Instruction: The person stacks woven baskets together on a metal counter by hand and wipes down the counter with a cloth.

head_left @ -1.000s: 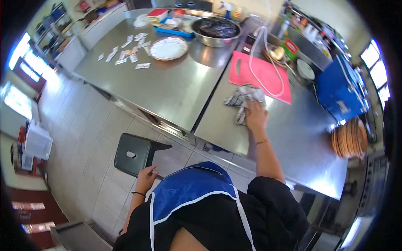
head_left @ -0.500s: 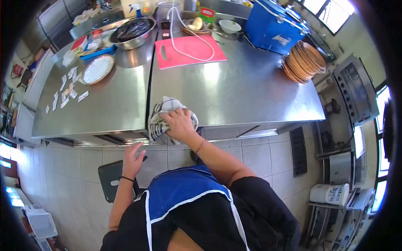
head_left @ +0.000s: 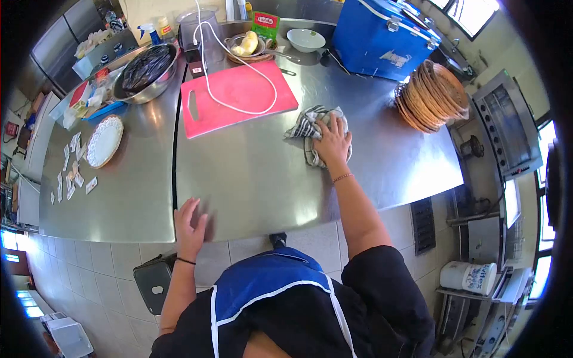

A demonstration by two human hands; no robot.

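Observation:
My right hand (head_left: pixel 334 142) presses a bunched striped dishcloth (head_left: pixel 311 123) onto the steel table (head_left: pixel 239 173), its fingers bent over the cloth. Left of the cloth lies a pink cutting board (head_left: pixel 242 89) with a white cable (head_left: pixel 230 107) looped across it. My left hand (head_left: pixel 190 228) is at the table's front edge, fingers apart and holding nothing; whether it touches the metal I cannot tell.
A stack of woven plates (head_left: pixel 427 98) and a blue cooler (head_left: pixel 382 45) stand at the right. Leftward are a metal bowl (head_left: pixel 140 98) with a black bag, a white scalloped plate (head_left: pixel 104 143) and several small packets (head_left: pixel 77 170). A bowl (head_left: pixel 305 40) sits at the back.
My right hand has carried the dishcloth from the front edge, rightward and farther back over the tabletop. My left hand has come up to the table edge. The view has shifted as well.

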